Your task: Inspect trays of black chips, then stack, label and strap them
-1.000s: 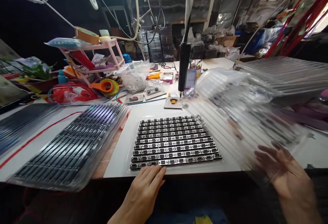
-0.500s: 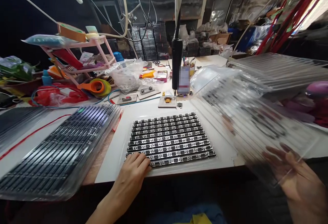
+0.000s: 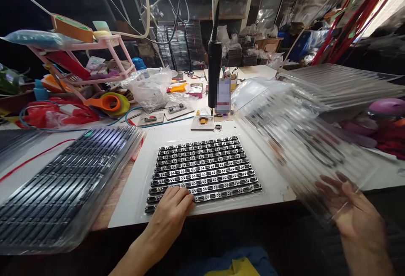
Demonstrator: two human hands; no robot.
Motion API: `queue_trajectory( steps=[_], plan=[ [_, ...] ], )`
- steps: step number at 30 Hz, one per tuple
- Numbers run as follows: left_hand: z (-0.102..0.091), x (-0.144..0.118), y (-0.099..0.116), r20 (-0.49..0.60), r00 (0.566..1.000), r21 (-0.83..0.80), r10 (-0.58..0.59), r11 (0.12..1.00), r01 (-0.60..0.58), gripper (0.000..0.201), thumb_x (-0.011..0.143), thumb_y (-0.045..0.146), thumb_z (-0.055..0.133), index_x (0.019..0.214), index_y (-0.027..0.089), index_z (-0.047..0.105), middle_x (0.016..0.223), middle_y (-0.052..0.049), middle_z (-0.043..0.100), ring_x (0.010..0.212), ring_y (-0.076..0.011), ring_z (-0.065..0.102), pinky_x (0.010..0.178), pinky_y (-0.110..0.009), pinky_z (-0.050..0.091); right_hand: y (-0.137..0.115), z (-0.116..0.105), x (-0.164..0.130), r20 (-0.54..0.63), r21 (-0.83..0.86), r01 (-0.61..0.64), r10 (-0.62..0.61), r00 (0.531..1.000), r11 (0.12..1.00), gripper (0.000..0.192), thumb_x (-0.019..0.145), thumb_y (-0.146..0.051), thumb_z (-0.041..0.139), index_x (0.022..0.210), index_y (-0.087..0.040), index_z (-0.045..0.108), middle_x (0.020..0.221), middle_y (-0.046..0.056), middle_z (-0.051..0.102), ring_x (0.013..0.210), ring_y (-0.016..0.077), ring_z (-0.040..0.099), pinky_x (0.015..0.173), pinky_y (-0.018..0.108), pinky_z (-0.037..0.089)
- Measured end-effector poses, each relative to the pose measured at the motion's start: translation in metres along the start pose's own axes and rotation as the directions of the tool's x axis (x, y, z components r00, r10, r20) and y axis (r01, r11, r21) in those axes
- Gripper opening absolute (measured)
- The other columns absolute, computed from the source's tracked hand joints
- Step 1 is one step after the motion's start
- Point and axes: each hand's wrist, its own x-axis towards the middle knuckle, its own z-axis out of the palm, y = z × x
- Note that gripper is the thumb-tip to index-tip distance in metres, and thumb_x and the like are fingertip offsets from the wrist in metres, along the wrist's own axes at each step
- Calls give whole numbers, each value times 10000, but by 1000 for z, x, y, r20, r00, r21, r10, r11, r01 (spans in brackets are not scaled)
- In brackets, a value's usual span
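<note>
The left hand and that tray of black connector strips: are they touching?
Touching. The head view shows the left hand lying flat on the near rows of the tray of black connector strips, fingers covering them with no gap.
</note>
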Motion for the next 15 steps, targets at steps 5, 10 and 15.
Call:
queue_trajectory(
  steps=[5, 10, 15],
  plan=[
    [7, 11, 9, 16, 1000, 3, 15, 1000, -16, 152, 916, 62, 428, 918, 148, 554, 801, -41, 570, 735, -172, 491, 668, -317, 386, 0, -3, 4, -45, 85, 43, -40, 998, 995, 214, 699, -249, 661, 911, -223, 651, 824, 63, 683, 711, 205, 681, 755, 354, 558],
    [14, 25, 20, 33, 999, -11, 31, 999, -30, 157, 920, 68, 426, 892, 140, 562, 794, -44, 569, 725, -169, 484, 662, -316, 381, 0, -7, 7, -47, 194, 72, -64, 997, 978, 286, 653, -182, 630, 937, -152, 650, 752, 79, 707, 641, 209, 692, 561, 264, 569],
    [27, 38, 30, 38, 999, -31, 33, 999, -31, 148, 922, 77, 433, 906, 147, 563, 816, -42, 574, 745, -172, 483, 677, -320, 374, -2, -10, 6, -56, 203, 94, -84, 995, 975, 271, 692, -187, 618, 958, -143, 650, 768, 75, 711, 642, 213, 697, 552, 268, 572]
  ],
)
